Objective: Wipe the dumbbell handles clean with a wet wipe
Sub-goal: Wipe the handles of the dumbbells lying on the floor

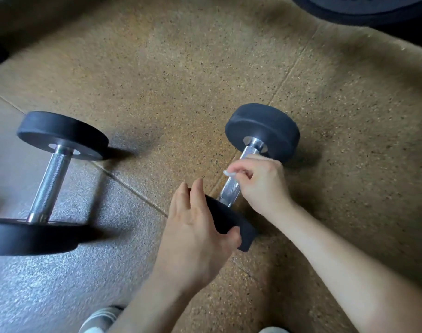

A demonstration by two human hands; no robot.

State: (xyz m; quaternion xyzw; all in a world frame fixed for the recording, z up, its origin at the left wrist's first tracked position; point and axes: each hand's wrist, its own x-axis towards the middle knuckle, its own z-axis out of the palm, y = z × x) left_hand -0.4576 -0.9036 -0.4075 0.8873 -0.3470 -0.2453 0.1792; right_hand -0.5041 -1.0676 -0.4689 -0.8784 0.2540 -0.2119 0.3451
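Black rubber heads cap the left dumbbell (49, 181), which lies on the floor (181, 80) with its knurled steel bar bare and no hand on it. It sits where a grey speckled tile (61, 284) meets the tan speckled ones. No marking on its heads can be read. At the bottom edge, a pale striped shoe (102, 318) shows.

Right of centre, the left hand (198, 231) lies on the near head of the right dumbbell (262, 133). Its fingers are straight and its thumb is pressed against the rubber, so it steadies the head without clenching.

The right dumbbell's handle (231, 189) runs up and to the right towards the far head. The right hand (262, 181) is over the upper part of that handle, its fingers curled and pinching a small white wet wipe (229, 173). The wipe sticks out at the fingertips, just above the steel. Whether it touches the bar cannot be told.

In the top right corner lies a dark weight plate (363, 13). Its pale lettering is cut off by the frame edge and is unreadable.
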